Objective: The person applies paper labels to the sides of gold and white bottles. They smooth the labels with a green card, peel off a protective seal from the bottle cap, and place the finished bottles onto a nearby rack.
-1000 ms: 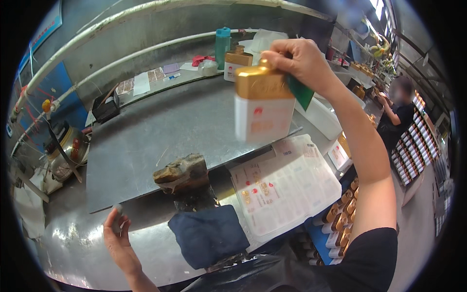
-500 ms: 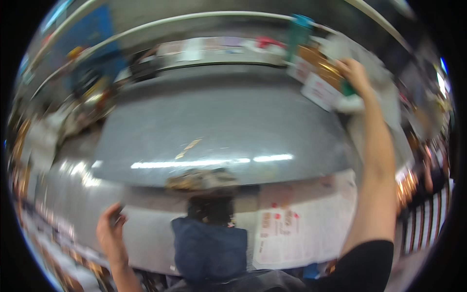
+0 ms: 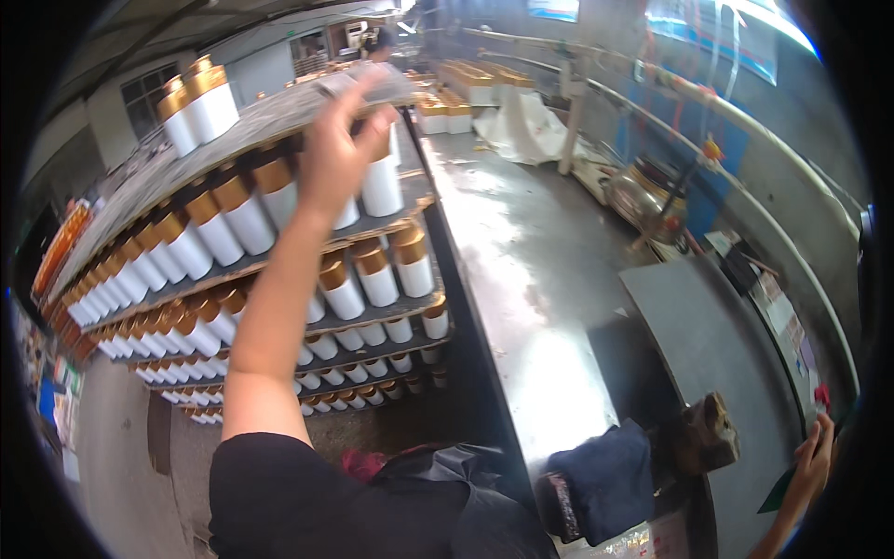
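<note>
My left hand (image 3: 340, 154) is raised over the near corner of a tiered rack (image 3: 265, 116), its thumb and fingers apart, somewhat blurred. Nothing can be made out in its grasp. A white bottle with a gold-brown top (image 3: 381, 186) stands just behind it, partly hidden. Rows of similar bottles (image 3: 247, 224) fill the tiers below. My right hand (image 3: 812, 461) is at the far right, over the grey board (image 3: 745, 345), with its fingers stretched out. Beside its wrist lies a flat green piece (image 3: 775, 492).
A few white-and-gold bottles (image 3: 212, 102) stand on the rack's top. A long metal table (image 3: 503, 252) runs alongside, with boxed bottles (image 3: 470, 84) at its far end. Dark blue cloth (image 3: 605, 484) and a brown block (image 3: 711, 429) lie near me. A pipe rail (image 3: 745, 191) follows the wall.
My view has swung left from the grey board to the bottle rack. My left hand has risen from the table to the rack's top. My right hand has left the brown-gold item.
</note>
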A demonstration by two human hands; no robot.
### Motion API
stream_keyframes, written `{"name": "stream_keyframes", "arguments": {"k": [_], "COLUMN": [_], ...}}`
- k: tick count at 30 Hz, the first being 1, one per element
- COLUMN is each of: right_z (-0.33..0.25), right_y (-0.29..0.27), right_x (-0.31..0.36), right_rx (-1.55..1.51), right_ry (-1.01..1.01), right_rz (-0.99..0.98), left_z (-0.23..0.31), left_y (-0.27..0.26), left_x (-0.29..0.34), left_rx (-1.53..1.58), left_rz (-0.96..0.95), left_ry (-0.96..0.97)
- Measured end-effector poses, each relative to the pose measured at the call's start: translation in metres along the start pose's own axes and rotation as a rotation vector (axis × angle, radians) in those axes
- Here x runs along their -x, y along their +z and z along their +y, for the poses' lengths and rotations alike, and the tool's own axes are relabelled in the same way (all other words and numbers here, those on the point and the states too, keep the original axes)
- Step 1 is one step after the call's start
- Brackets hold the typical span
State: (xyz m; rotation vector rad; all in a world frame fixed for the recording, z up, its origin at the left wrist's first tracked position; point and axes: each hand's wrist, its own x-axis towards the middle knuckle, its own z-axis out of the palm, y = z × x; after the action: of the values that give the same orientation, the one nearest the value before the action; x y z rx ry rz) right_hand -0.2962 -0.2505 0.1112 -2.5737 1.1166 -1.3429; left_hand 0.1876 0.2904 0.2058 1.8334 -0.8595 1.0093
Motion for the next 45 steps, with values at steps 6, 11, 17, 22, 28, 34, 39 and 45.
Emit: {"name": "stream_keyframes", "arguments": {"k": [6, 11, 17, 22, 28, 34, 39, 45], "right_z": [-0.011, -0.038, -0.066, -0.065, -0.128, -0.138, -0.124, -0.112], "right_y": [0.000, -0.021, -0.067, -0.114, -0.107, -0.120, -0.144, -0.108], "right_x": [-0.003, 0.019, 0.056, 0.081, 0.106, 0.195, 0.296, 0.342], "right_rx": [-0.166, -0.156, -0.233, -0.116, -0.327, -0.344, -0.121, -0.136], "right_ry": [0.089, 0.128, 0.114, 0.075, 0.038, 0.390, 0.835, 1.026], "right_rz": [-0.073, -0.065, -0.105, -0.127, -0.197, -0.150, -0.052, -0.169], "left_z": [-0.128, -0.223, -0.268, -0.255, -0.133, 0.006, 0.129, 0.206], "left_y": [-0.193, -0.265, -0.298, -0.266, -0.094, 0.130, 0.248, 0.302], "left_x": [-0.148, -0.211, -0.215, -0.226, -0.128, 0.044, 0.140, 0.202], "left_rx": [-0.924, -1.104, -1.210, -0.480, 0.556, 1.293, 1.418, 1.343], "left_rz": [0.372, 0.004, -0.026, -0.177, -0.330, -0.623, -1.025, -1.382], "left_ry": [-0.065, -0.629, -0.751, -0.579, -0.262, -0.578, -0.741, -0.900]}}
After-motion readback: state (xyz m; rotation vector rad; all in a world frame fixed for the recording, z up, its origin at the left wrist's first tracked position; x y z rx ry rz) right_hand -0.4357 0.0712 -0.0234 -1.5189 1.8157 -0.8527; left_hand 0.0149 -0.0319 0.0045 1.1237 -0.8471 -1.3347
